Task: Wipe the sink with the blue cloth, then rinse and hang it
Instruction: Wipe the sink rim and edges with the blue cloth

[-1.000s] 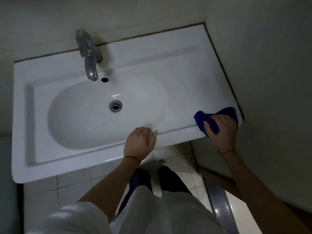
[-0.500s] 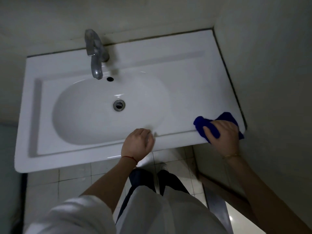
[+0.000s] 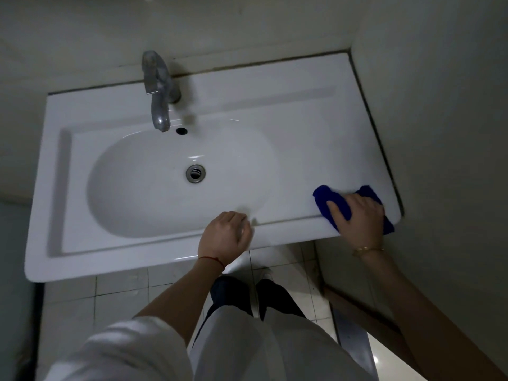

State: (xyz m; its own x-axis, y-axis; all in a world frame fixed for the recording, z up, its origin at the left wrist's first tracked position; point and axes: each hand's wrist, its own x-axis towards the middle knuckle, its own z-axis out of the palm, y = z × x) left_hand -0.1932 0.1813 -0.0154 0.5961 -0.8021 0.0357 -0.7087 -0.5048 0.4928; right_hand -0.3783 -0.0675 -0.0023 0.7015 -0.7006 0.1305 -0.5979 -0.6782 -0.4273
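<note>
Head: blue cloth [image 3: 324, 198] under right hand [image 3: 357, 218]

White sink [image 3: 316, 127] set in corner, walls behind and right. On its front rim: blue cloth [image 3: 324, 198] at right corner, left hand [image 3: 224, 235] mid-front.
</note>
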